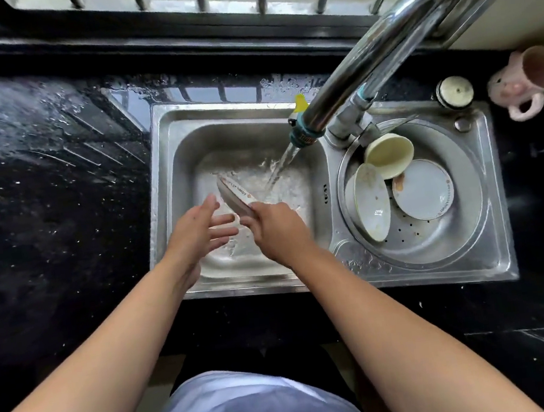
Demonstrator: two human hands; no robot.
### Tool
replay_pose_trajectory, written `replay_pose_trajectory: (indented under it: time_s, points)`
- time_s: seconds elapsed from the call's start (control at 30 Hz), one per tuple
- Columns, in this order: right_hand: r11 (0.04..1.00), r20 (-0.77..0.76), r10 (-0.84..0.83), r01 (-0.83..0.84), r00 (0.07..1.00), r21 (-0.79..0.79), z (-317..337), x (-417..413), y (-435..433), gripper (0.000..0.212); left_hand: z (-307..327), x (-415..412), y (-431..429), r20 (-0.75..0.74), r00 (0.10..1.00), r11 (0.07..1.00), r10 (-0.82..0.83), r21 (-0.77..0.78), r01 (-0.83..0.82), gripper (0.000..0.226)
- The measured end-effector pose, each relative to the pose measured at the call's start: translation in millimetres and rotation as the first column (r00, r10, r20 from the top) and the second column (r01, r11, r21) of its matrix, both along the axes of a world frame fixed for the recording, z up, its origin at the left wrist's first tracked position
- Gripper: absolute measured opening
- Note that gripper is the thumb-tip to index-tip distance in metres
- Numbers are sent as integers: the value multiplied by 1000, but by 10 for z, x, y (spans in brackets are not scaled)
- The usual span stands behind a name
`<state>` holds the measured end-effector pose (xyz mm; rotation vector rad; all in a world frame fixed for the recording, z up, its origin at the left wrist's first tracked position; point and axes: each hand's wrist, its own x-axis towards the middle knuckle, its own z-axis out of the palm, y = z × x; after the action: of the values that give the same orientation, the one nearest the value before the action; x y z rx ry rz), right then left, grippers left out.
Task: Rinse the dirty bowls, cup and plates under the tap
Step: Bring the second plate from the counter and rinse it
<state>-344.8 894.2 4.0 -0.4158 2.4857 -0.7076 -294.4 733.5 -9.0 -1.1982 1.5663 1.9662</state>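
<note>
Water runs from the chrome tap [303,132] into the left basin of the steel sink [171,169]. My right hand [275,229] grips the near edge of a white plate [233,195], held on edge just left of the stream. My left hand [200,229] hovers beside the plate's left face with fingers spread, holding nothing. In the round right basin [469,224] lie a cream bowl [390,155] on its side, an oval dirty dish [371,201] leaning upright, and a round white plate [423,188] with brown stains.
A pink pig-shaped cup [527,78] lies on its side on the black counter at the far right, next to a round sink plug [455,91]. The wet black counter [42,198] spreads to the left. A barred window runs along the back.
</note>
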Motion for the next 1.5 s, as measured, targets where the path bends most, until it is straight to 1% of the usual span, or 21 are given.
replay_pose_trajectory:
  time_s: [0.1, 0.2, 0.27, 0.33, 0.37, 0.4, 0.43, 0.5, 0.6, 0.63, 0.7, 0.77, 0.87, 0.97, 1.03, 1.1, 1.17, 1.27, 1.3, 1.4, 1.5]
  points:
    - [968, 174, -192, 215, 966, -126, -10, -112, -149, 28, -86, 133, 90, 158, 987, 965, 40, 251, -79, 61]
    - [848, 398, -398, 497, 827, -185, -77, -110, -189, 30, -172, 231, 232, 269, 961, 816, 64, 541, -206, 77]
    - [668, 571, -521, 720, 635, -191, -154, -49, -143, 27, -182, 195, 293, 304, 933, 659, 194, 663, -354, 81]
    - [356, 784, -516, 919, 344, -169, -183, 28, -84, 32, -192, 101, 310, 325, 874, 566, 362, 668, -483, 69]
    - [223, 866, -447, 965, 226, -137, -176, 62, -49, 35, -206, 51, 310, 304, 852, 563, 425, 649, -512, 58]
    - [145, 915, -376, 985, 146, -97, -174, 94, -4, 37, -221, 8, 309, 269, 845, 586, 462, 623, -519, 48]
    - [103, 947, -308, 993, 90, -61, -177, 128, 46, 37, -231, -19, 309, 228, 851, 623, 474, 596, -507, 39]
    - [131, 966, -253, 991, 47, -14, -192, 178, 172, 33, -214, -42, 319, 149, 881, 701, 450, 552, -451, 30]
    - [330, 897, -424, 944, 123, 27, -163, 158, 407, 24, -173, -58, 325, 10, 944, 856, 328, 420, -302, 20]
    - [348, 852, -495, 937, 168, 18, -154, 97, 530, 21, -150, -71, 328, -31, 964, 913, 266, 329, -241, 18]
    - [295, 793, -555, 950, 253, -97, -75, -147, 822, 11, -89, -113, 331, -95, 989, 989, 109, 107, -99, 18]
    - [233, 751, -579, 947, 317, -220, 75, -489, 1099, 14, -46, -142, 340, -172, 984, 997, -56, -65, 45, 19]
    - [214, 535, -795, 957, 286, -195, 304, -1080, 1304, 10, 6, -155, 352, -239, 924, 936, -299, -263, 235, 21]
    - [243, 401, -859, 942, 320, -231, 462, -1512, 1271, 11, 45, -167, 371, -210, 876, 860, -434, -387, 333, 31]
    - [291, 342, -872, 933, 350, -214, 501, -1621, 1201, 14, 62, -158, 385, -198, 885, 865, -422, -379, 327, 27]
    - [348, 283, -876, 918, 391, -192, 539, -1626, 1178, 16, 64, -125, 376, -206, 910, 907, -359, -308, 288, 19]
    - [382, 277, -866, 909, 416, -167, 545, -1604, 1222, 13, 86, -80, 361, -223, 918, 925, -329, -273, 265, 23]
    - [542, 209, -807, 834, 552, -105, 484, -1419, 1311, 17, 126, -39, 337, -226, 922, 932, -314, -258, 254, 25]
    - [565, 219, -788, 817, 576, -115, 443, -1285, 1306, 17, 133, -37, 330, -230, 928, 941, -295, -237, 240, 26]
    - [601, 361, -706, 785, 610, -151, 374, -703, 1149, 12, 152, -38, 312, -217, 967, 990, -138, -47, 131, 22]
    - [609, 598, -592, 786, 540, -106, 263, -154, 930, 29, 121, -17, 292, -133, 987, 962, 92, 269, -53, 18]
